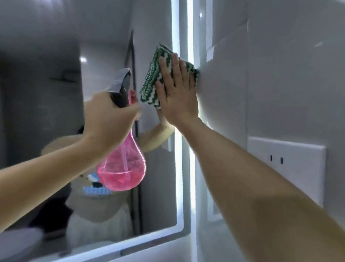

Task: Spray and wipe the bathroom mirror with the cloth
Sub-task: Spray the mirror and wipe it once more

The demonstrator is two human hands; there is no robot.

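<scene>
Cloth point(151, 78) under flat R hand point(176, 94)

Grey tiled wall point(286, 67), white socket plate point(284, 166) (two slots), possibly a toilet point(14, 242) reflected

The right hand point(176, 89) lies flat, fingers point(168, 68) spread, pressing a folded green-and-white woven cloth point(152, 75) against the right edge of the wall-mounted mirror with a glowing white light strip point(49, 59). The left hand point(108, 119) grips the neck of a pink translucent teardrop-shaped spray bottle with a dark trigger head point(123, 168), held just beside the cloth. A white wall socket plate point(288, 167) sits on the grey tiled wall point(285, 77) to the right.
</scene>
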